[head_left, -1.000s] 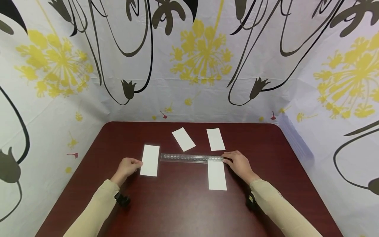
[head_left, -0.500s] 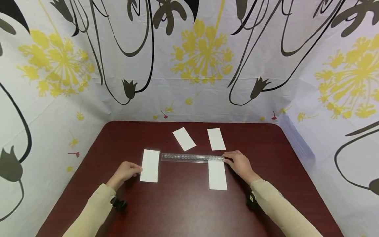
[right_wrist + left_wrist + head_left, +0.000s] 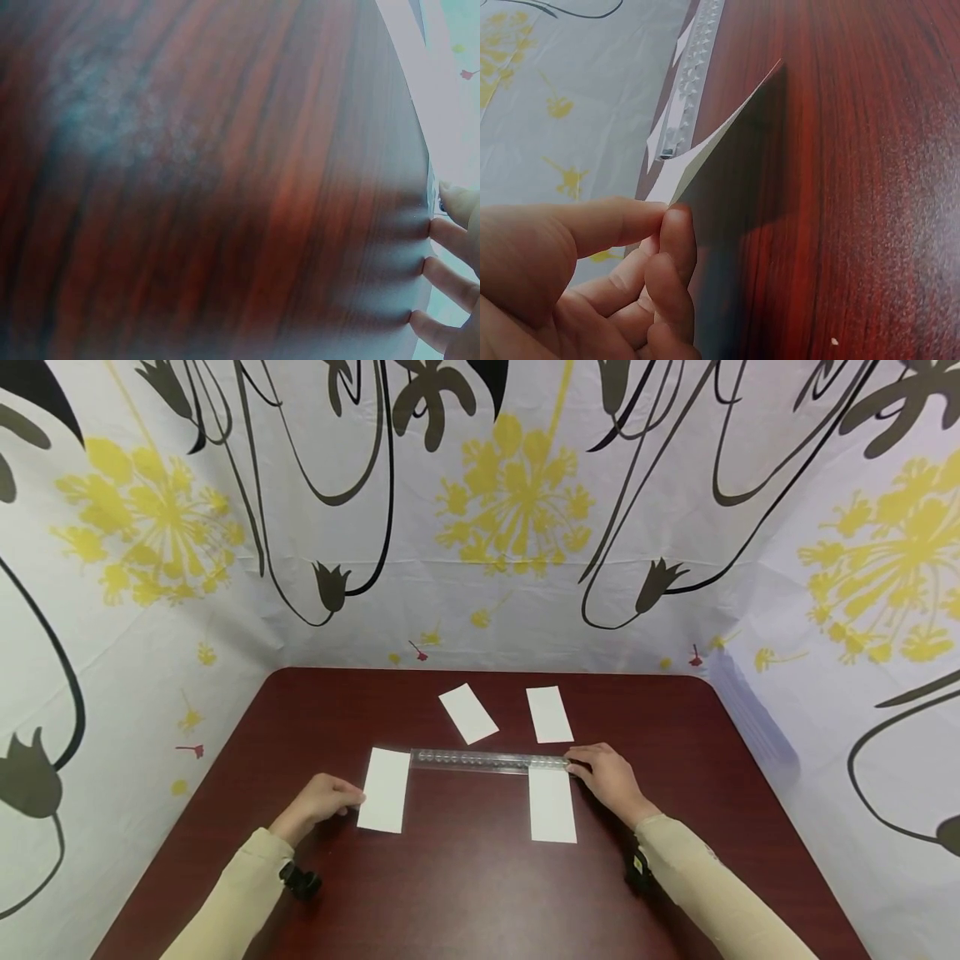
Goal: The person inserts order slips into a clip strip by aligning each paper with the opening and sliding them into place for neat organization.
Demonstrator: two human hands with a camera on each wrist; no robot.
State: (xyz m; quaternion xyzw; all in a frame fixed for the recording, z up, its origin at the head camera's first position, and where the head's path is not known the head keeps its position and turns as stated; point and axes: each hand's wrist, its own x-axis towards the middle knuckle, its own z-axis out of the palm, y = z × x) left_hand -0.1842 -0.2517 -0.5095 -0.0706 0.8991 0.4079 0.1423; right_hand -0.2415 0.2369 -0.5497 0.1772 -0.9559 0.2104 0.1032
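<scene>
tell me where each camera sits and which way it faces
Head: worn on the head, facing forward and down at the table, ruler and cards; left hand, right hand and sleeves show.
Left wrist: on that wrist, facing past the fingers along the ruler; the left hand pinching a card shows.
Right wrist: on that wrist, facing mostly table; only part of the right hand shows, at the right edge.
Shared: head and left wrist both show the ruler.

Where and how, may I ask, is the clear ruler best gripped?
I'd probably grip the ruler mid-length, from the near side, across its long edges: it is narrow, the right hand occupies its right end, and a white card crowds its left.
</scene>
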